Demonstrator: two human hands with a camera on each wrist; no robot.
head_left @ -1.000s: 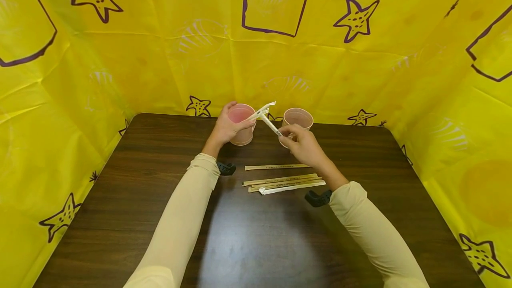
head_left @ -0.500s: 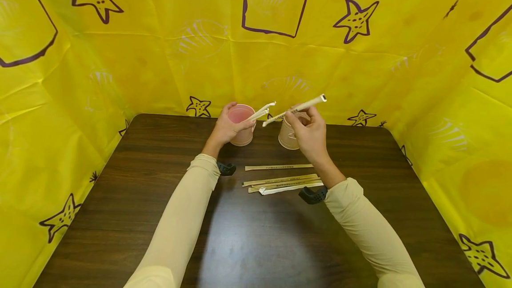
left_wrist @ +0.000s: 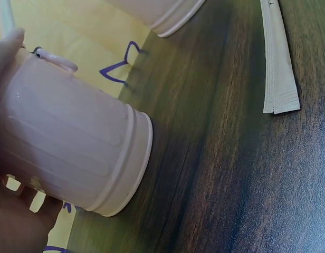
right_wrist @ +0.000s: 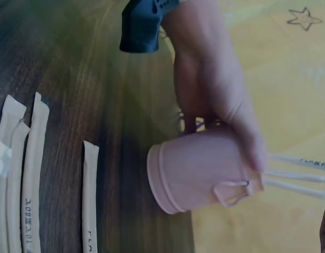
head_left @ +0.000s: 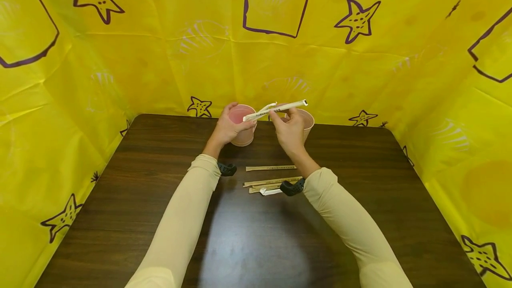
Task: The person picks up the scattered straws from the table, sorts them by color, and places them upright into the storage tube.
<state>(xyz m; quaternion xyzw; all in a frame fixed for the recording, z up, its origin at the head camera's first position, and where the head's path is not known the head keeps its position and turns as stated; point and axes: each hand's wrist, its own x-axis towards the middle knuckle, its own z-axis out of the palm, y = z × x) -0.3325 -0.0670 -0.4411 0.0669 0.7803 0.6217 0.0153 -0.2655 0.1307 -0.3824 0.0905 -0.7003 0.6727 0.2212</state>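
Only head view shows inside left hand [head_left: 225, 129]'s cup [head_left: 244, 135]

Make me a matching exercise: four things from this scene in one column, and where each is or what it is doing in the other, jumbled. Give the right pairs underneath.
Column one
1. left hand
2. right hand
3. beige straws
4. yellow backdrop

Column two
A. lying on the dark table
B. marked with star outlines
C. wrapped round a pink cup
D. pinching a pale straw near its middle

Right pairs
1-C
2-D
3-A
4-B
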